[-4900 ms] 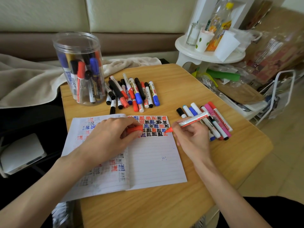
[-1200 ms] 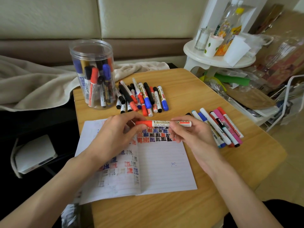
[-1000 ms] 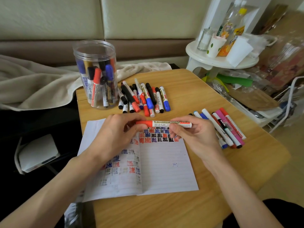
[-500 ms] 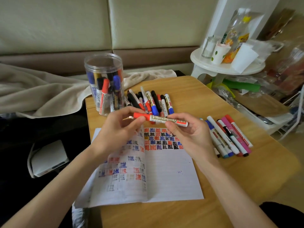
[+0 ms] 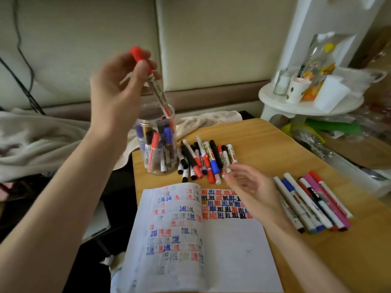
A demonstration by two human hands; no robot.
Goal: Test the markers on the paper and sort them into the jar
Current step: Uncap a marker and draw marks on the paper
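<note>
Wooden table (image 5: pixel 275 149) before a sofa, with the jar (image 5: pixel 139 132) at its far left corner. The left hand (image 5: pixel 115 92) pinches a red marker (image 5: pixel 159 96) slanted over the jar mouth; the right hand (image 5: pixel 251 187) hovers relaxed and empty near the loose markers (image 5: pixel 208 159). Entering so slanted, the marker may catch on the rim and fall outside.

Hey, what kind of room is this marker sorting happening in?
Most likely a home living room: a cushioned sofa with a blanket behind the small wooden table, and a white side stand holding cups.
</note>
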